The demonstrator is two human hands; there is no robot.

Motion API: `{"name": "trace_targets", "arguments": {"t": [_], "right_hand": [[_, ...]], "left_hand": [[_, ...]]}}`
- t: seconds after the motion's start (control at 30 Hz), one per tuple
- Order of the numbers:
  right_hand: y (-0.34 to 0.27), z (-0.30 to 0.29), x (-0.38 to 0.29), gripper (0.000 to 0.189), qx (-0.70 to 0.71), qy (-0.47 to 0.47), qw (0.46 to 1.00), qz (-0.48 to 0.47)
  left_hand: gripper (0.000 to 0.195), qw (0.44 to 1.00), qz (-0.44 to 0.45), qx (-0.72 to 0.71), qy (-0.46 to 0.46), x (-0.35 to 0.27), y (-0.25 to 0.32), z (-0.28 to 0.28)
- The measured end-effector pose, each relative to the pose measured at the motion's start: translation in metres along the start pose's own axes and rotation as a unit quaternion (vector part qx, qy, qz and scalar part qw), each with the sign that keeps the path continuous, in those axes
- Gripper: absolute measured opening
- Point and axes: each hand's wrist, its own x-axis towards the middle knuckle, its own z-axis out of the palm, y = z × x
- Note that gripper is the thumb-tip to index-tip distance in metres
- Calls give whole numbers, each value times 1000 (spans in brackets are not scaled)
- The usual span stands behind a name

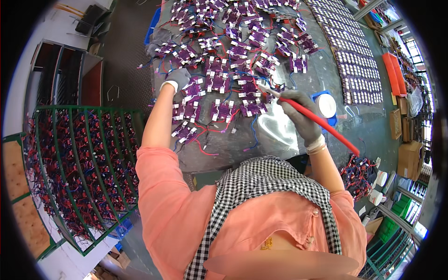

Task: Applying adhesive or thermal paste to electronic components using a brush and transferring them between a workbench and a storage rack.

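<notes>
My right hand (pixel 299 113), in a grey glove, is closed around a red-handled brush (pixel 320 124). The pale tip of the brush hovers over or touches a purple circuit board (pixel 247 86) with white connectors; I cannot tell which. At the left of the spread-out boards, my gloved left hand (pixel 179 77) lies against the edge of another purple circuit board (pixel 193 89). Its fingertips are partly hidden, so a grip does not show. Red, blue and black wires run between the boards.
A white round tub (pixel 326 105) sits in a blue tray (pixel 331 120) right of my right hand. Panels of small boards (pixel 360 63) line the table's far right. To the left stands a green metal rack (pixel 84 171) full of wired parts. Orange bins (pixel 394 74) lie farther right.
</notes>
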Motion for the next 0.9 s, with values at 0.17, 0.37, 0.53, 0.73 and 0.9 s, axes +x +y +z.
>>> {"name": "trace_targets", "arguments": {"t": [0.17,0.37,0.53,0.73,0.9], "right_hand": [[15,29,36,15,-19,-111,993,-30],[-13,60,63,14,52,-119,992,1],[-7,85,83,16,-12,-182,981,-61],[-2,88,91,16,-52,-225,964,-133],[-8,78,90,14,-181,-235,945,-136]], "left_hand": [[27,987,-3,-148,66,-37,6,-47],[21,963,-37,-260,62,-100,61,-99],[18,964,47,-254,65,-106,54,-103],[20,961,93,-241,97,-109,62,-103],[19,967,76,-231,77,-113,63,-107]]}}
